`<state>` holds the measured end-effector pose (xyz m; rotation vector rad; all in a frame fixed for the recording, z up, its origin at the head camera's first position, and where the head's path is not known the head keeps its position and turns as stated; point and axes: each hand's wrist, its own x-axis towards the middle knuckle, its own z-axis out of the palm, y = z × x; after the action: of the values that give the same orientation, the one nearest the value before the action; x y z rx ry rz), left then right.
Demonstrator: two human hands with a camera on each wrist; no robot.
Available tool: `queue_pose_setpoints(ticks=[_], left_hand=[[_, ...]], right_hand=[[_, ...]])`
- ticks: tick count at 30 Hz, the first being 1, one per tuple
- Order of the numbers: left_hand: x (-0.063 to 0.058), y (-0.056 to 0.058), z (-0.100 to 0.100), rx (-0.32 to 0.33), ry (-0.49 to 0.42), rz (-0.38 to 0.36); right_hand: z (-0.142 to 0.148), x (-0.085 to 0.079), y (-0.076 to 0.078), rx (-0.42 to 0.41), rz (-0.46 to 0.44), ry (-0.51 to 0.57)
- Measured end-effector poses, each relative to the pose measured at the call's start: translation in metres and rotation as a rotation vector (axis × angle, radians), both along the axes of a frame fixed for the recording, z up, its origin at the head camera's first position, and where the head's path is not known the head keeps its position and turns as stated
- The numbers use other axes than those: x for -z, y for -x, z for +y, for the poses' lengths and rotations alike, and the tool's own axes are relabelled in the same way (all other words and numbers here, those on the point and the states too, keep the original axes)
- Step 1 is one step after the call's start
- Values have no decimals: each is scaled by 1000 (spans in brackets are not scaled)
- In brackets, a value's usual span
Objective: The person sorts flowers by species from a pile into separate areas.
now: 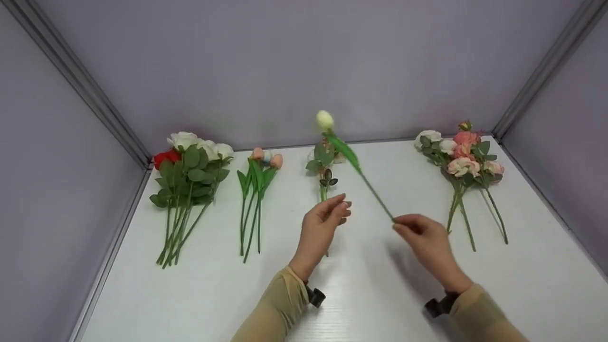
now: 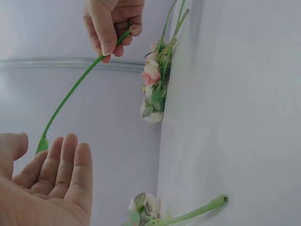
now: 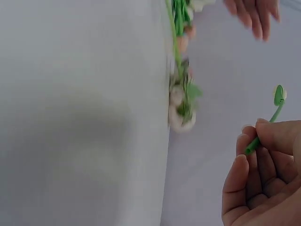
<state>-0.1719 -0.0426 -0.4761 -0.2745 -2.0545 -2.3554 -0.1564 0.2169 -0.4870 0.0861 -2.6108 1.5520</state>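
A white tulip (image 1: 325,120) with one green leaf is held up above the table, tilted toward the upper left. My right hand (image 1: 425,242) pinches the lower end of its stem between thumb and fingers; the cut stem end (image 3: 249,149) shows in the right wrist view. To the left of the stem, my left hand (image 1: 323,228) is raised with relaxed, slightly bent fingers and holds nothing. In the left wrist view its palm (image 2: 51,202) faces up near the tulip's leaf (image 2: 42,144). Behind the left hand lies a flower sprig (image 1: 324,156) with green leaves, partly hidden.
On the white table (image 1: 370,304), white and red roses (image 1: 190,166) lie at the left. Beside them are peach and pale blue tulips (image 1: 259,175). Pink and white flowers (image 1: 463,159) lie at the right. Grey panels (image 1: 304,61) enclose the back and sides.
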Motion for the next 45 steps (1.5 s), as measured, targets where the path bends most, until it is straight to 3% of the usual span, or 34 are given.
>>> queue_pose_setpoints(ticks=[6,9,15,20,27,45], left_hand=[[-7,7,-30,-171,-176,15],[-8,7,-44,-204,-202,5],[-11,6,-61,-144,-140,11],[-11,5,-62,-117,-106,21],[-8,3,-57,-94,-113,-32],[0,2,-53,-40,-78,-73]], right_hand=[[-67,16,-13,-127,78,-7],[-84,18,-13,-187,75,-22],[-107,14,-9,-311,-63,-7],[-115,14,-8,-376,-116,47],[-115,22,-10,-361,-147,66],[-119,25,-10,-357,-153,84]])
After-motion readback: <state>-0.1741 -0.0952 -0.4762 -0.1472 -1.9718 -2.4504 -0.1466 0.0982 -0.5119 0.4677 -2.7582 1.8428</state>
